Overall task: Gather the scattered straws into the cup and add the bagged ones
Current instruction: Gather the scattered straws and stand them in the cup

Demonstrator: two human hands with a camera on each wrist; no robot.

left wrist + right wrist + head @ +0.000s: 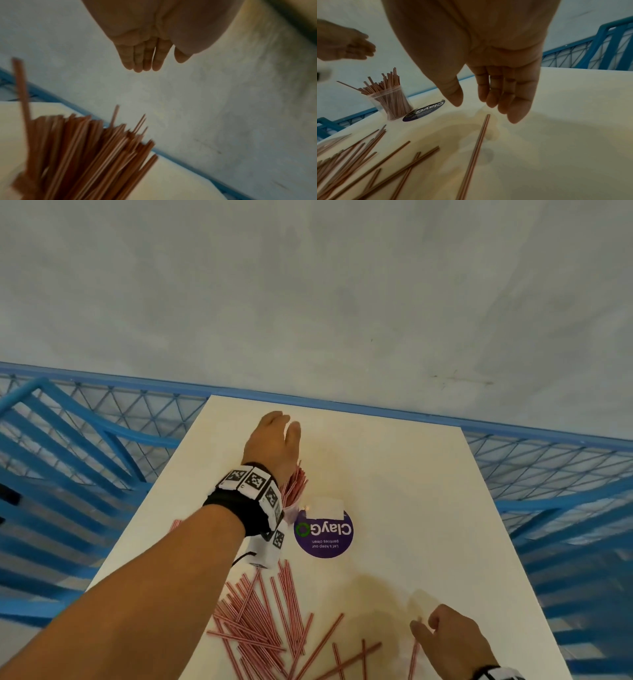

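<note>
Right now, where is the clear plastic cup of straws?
The clear plastic cup stands on the white table, beside the round purple sticker, below the left hand.

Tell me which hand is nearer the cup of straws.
Left. The left hand hangs open just above and past the cup, holding nothing. The right hand is far off at the table's near edge, open over a lone straw.

I see a white surface [394, 474] carrying a clear cup [390, 100] of straws, a purple sticker [323, 534], and scattered straws [260, 621].
</note>
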